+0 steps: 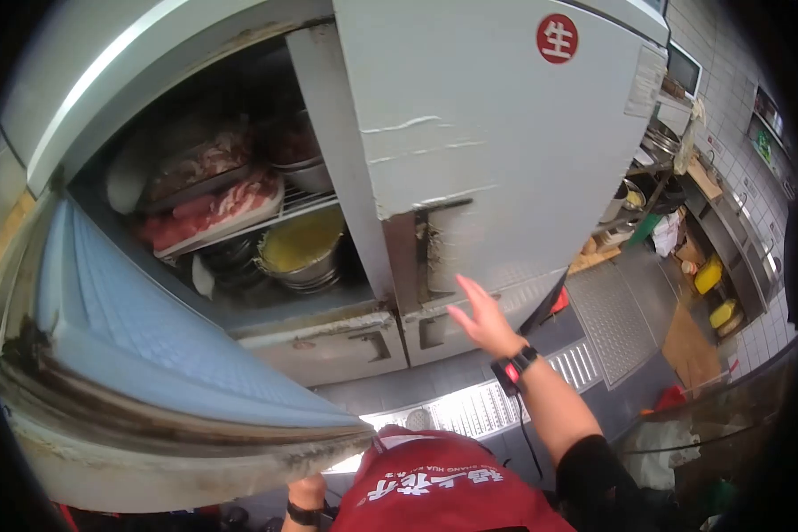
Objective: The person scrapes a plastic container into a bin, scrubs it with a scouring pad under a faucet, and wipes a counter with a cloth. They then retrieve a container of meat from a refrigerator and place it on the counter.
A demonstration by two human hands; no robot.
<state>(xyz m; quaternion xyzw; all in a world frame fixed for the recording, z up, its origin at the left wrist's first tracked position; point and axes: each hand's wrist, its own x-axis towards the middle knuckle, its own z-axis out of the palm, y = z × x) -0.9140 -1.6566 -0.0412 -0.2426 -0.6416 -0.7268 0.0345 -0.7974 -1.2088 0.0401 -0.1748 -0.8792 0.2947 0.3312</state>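
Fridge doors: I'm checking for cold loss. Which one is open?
The upper left door, swung out wide, showing meat trays inside. The red-stickered door beside it and both lower doors are shut.

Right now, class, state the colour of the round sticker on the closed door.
The round sticker is red with a white character, clearest in the head view.

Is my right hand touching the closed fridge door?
Cannot tell. In the head view the right hand is open and overlaps the closed door just below its handle recess, but neither contact nor a gap shows plainly.
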